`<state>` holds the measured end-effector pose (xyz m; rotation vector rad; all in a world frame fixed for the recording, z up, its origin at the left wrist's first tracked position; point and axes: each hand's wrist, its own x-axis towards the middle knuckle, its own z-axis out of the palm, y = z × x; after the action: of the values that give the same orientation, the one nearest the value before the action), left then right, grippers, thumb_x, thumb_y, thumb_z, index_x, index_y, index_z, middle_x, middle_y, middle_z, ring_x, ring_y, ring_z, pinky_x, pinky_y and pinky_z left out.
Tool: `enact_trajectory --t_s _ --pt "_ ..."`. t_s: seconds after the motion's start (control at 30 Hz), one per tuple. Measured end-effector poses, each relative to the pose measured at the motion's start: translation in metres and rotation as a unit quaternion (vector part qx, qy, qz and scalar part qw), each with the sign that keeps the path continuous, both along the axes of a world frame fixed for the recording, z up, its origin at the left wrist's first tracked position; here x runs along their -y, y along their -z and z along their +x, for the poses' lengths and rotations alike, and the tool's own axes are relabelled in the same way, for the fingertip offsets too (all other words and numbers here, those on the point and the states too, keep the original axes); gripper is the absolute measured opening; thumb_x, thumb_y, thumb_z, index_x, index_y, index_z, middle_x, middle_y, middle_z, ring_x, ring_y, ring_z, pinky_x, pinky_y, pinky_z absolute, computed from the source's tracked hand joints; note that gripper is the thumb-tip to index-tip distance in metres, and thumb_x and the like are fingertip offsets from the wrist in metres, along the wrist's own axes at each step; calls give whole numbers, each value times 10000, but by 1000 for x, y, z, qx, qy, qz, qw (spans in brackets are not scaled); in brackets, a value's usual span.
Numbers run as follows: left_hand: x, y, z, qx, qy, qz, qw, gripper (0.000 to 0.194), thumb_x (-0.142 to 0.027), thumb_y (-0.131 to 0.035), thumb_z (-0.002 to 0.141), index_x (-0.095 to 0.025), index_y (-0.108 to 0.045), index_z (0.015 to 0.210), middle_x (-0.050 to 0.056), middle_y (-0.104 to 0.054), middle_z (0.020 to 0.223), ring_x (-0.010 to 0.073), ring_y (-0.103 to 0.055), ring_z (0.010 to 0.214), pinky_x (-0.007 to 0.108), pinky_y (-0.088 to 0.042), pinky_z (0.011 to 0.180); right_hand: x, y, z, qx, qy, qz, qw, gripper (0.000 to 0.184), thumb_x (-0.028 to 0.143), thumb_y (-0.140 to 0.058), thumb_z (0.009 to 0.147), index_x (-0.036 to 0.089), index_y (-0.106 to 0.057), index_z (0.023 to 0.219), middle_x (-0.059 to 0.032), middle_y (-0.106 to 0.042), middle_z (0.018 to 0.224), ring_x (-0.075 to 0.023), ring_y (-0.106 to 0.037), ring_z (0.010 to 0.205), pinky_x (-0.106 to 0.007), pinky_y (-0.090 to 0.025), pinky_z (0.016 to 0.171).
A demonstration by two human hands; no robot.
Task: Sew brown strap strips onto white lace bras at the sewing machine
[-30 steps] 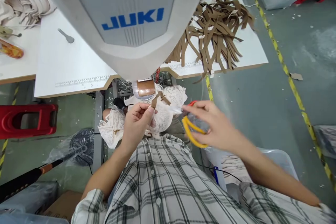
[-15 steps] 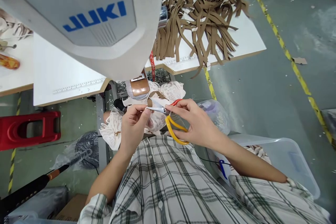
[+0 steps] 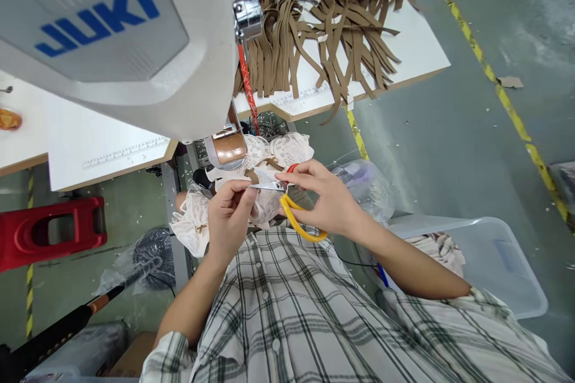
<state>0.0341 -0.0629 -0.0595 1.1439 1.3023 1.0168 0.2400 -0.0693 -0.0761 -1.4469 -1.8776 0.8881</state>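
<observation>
The white lace bra (image 3: 291,148) lies gathered over the person's lap, below the head of the JUKI sewing machine (image 3: 197,93) and just in front of the counter (image 3: 420,51). It looks light and limp, likely to fold or slide rather than stand by itself; the openwork lace could snag or be nicked by a blade, so a plain seam or edge seems the safest place to hold. The brown strap (image 3: 251,176) on it appears soft but firmer than the lace, best pinched flat near its end.

There the left hand (image 3: 228,215) has its grip, thumb and forefinger pressed together, seemingly on the strap's end; the exact bit between the fingertips is hidden. The right hand (image 3: 330,198) has its fingers curled around the handles of the scissors (image 3: 279,185), whose narrow blades lie nearly together, tips at the left fingertips. The scissors look rigid, sharp and easily carried by the handle loops.

Farther out, a heap of loose brown straps (image 3: 274,63) covers part of the counter, some ends hanging over its edge. A clear plastic bin (image 3: 516,275) holding pale fabric stands beyond the right forearm.
</observation>
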Motion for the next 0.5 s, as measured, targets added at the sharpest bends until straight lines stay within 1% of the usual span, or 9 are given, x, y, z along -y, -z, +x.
enact_trajectory --t_s 0.07,0.2,0.33,0.43,0.5 --pt "0 0 2 -4 -1 -1 1000 153 -361 -676 908 -214 -643 938 -41 -590 693 79 -563 514 193 -469 493 1 -1 0 -3 6 -8 1000 516 334 -779 746 314 -675 1250 -60 -591 1081 -205 -626 881 -408 -573 811" --pt "2 3 5 -5 14 -5 1000 169 -377 -665 913 -215 -635 947 -25 -622 738 87 -568 538 209 -476 528 1 -2 -5 -9 9 -17 1000 499 345 -768 751 318 -684 1242 -62 -598 1073 -225 -635 947 -403 -569 831" --pt "5 10 5 15 -2 -13 1000 156 -366 -679 903 -215 -656 933 -22 -627 749 83 -560 558 204 -462 548 3 -1 -6 -19 6 -35 999 495 341 -767 752 313 -690 1240 -55 -607 1072 -202 -639 896 -389 -566 826" --pt "8 16 5 39 -4 -23 999 143 -354 -685 899 -219 -657 938 -27 -626 760 74 -546 551 197 -446 540 5 -1 -3 -18 6 -40 999 504 340 -772 748 303 -690 1245 -60 -609 1090 -212 -641 940 -400 -557 859" --pt "9 18 4 41 -5 -31 999 150 -357 -691 894 -219 -657 943 -26 -629 776 70 -538 548 197 -440 534 6 0 -2 -15 4 -46 999 503 337 -770 752 312 -689 1247 -59 -611 1091 -214 -639 942 -401 -554 856"
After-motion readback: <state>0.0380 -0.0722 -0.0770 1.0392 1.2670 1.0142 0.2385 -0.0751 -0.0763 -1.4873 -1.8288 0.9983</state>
